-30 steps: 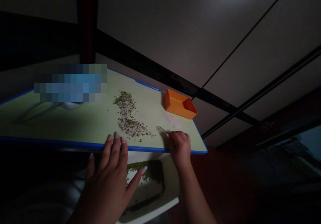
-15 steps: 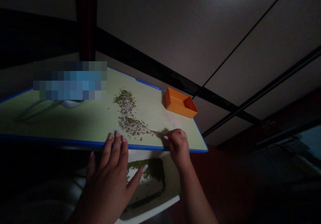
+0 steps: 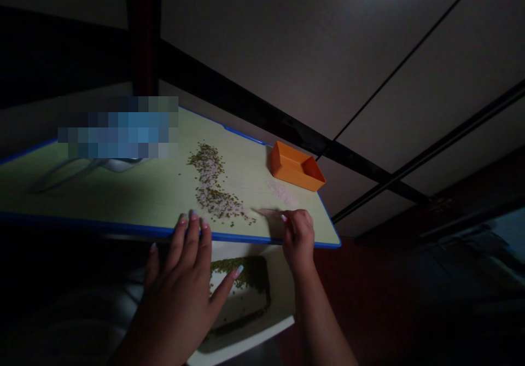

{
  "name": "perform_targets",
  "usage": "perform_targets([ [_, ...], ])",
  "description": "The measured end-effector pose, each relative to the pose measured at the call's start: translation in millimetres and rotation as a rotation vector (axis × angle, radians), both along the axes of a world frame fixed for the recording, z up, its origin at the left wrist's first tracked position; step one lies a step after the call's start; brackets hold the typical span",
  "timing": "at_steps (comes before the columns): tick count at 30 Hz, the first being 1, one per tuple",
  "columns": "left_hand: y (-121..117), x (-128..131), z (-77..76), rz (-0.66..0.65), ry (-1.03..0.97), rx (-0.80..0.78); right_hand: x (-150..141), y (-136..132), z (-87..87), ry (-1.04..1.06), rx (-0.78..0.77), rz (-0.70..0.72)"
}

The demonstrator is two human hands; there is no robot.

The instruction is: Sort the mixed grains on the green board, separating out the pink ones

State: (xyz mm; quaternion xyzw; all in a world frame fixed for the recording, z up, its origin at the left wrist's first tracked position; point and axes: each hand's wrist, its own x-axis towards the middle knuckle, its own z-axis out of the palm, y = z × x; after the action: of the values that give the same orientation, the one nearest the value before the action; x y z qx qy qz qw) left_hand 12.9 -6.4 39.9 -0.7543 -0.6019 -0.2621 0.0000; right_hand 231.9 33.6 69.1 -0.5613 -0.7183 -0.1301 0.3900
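Note:
My right hand (image 3: pixel 300 237) pinches a thin, pale, pointed stick (image 3: pixel 267 212) just above the tabletop. Its tip lies just right of a mixed pile of green beans and white grains (image 3: pixel 211 177), apart from the main heap. My left hand (image 3: pixel 186 273) is open with fingers spread, its fingertips at the table's blue front edge. Beyond my right hand is a small patch of whitish grains (image 3: pixel 281 191). Under the table edge, partly covered by my left hand, stands a white tub (image 3: pixel 283 278) with green beans (image 3: pixel 250 270) inside.
An orange rectangular box (image 3: pixel 297 177) sits at the table's back right corner. A blurred-out blue object (image 3: pixel 123 133) with a pale base stands at the left of the light green table (image 3: pixel 164 191). Behind the table rises a panelled wall or cabinet (image 3: pixel 287 54).
My right hand has moved to the right with the stick, whose tip has left the edge of the pile. The left hand stays nearly where it was.

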Motion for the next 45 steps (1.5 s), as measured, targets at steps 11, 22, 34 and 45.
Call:
perform_targets([
  [11,-0.3,-0.2,-6.0,-0.008,0.015,0.025,2.0,-1.8,-0.3,-0.032,-0.023,0.059],
  [22,0.3,0.5,-4.4,-0.013,0.0,0.031,1.5,-0.3,-0.7,-0.033,-0.005,0.107],
  [34,-0.1,0.4,-1.9,-0.017,-0.009,0.028,2.6,-0.9,-1.6,-0.015,0.004,0.149],
  [45,-1.6,-0.8,-2.2,-0.017,0.023,0.006,2.2,0.4,-1.5,-0.027,-0.006,0.161],
])
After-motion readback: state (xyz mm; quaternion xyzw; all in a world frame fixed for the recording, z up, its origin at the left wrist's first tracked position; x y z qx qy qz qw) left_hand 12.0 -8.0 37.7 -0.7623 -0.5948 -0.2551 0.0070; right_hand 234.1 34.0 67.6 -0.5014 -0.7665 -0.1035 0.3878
